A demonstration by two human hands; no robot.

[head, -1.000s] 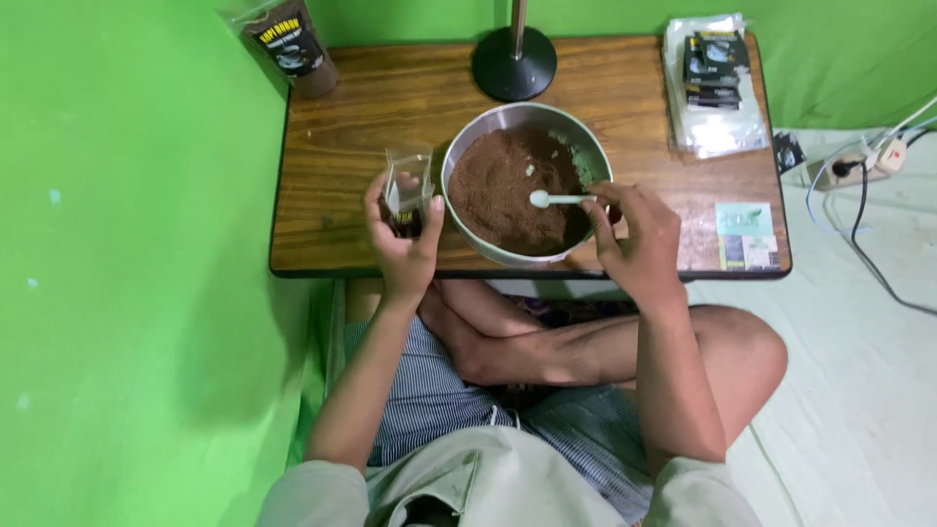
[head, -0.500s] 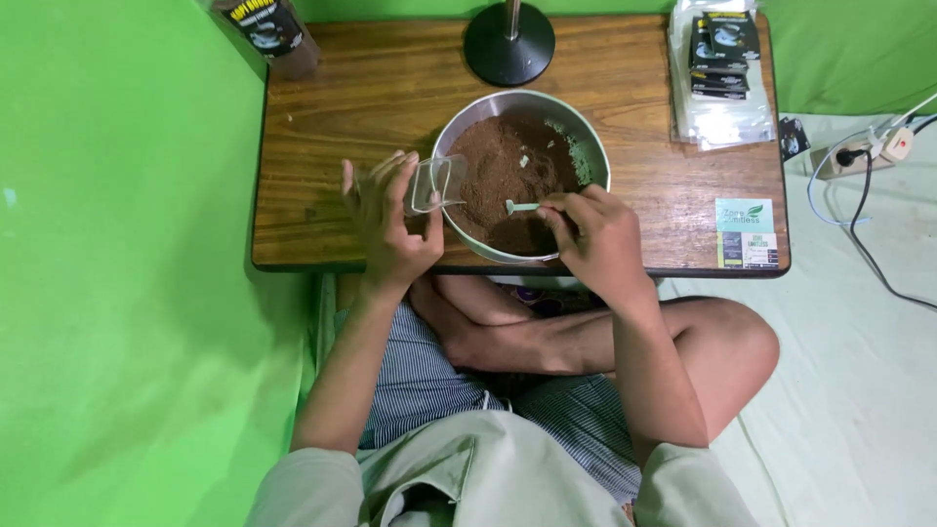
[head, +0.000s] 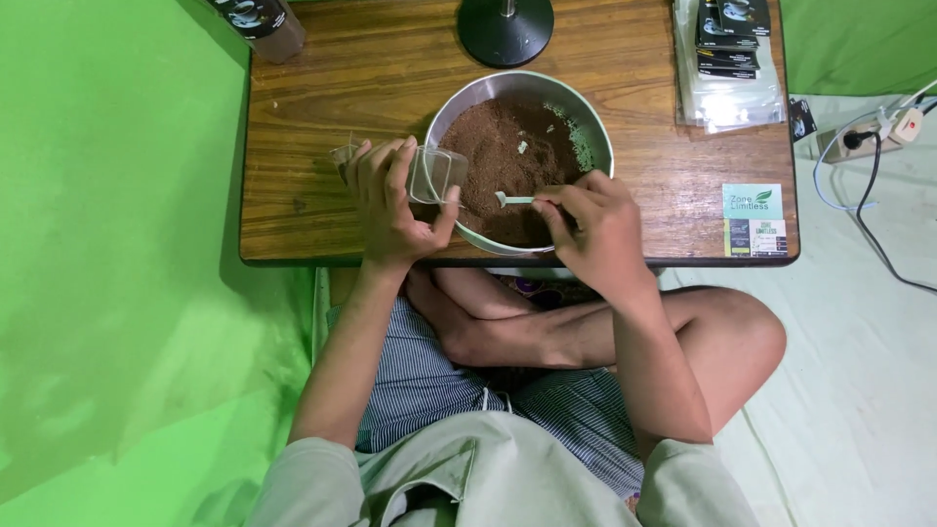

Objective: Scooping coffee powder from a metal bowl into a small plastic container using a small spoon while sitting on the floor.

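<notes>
A metal bowl (head: 582, 127) full of brown powder (head: 498, 146) stands at the front middle of a low wooden table (head: 342, 88). My left hand (head: 390, 200) holds a small clear plastic container (head: 436, 176), tipped on its side with its mouth at the bowl's left rim. My right hand (head: 595, 229) grips a small white spoon (head: 511, 199), whose tip lies in the powder near the bowl's front edge.
A black round lamp base (head: 506, 31) stands behind the bowl. A stack of clear-wrapped packets (head: 727, 54) lies at the table's back right, a dark pouch (head: 259, 21) at back left, a printed card (head: 753, 220) at front right. Cables and a plug (head: 864, 141) lie on the floor right.
My left hand has tilted the clear container from upright beside the bowl onto its side at the rim. My right hand has drawn the spoon toward the bowl's front edge.
</notes>
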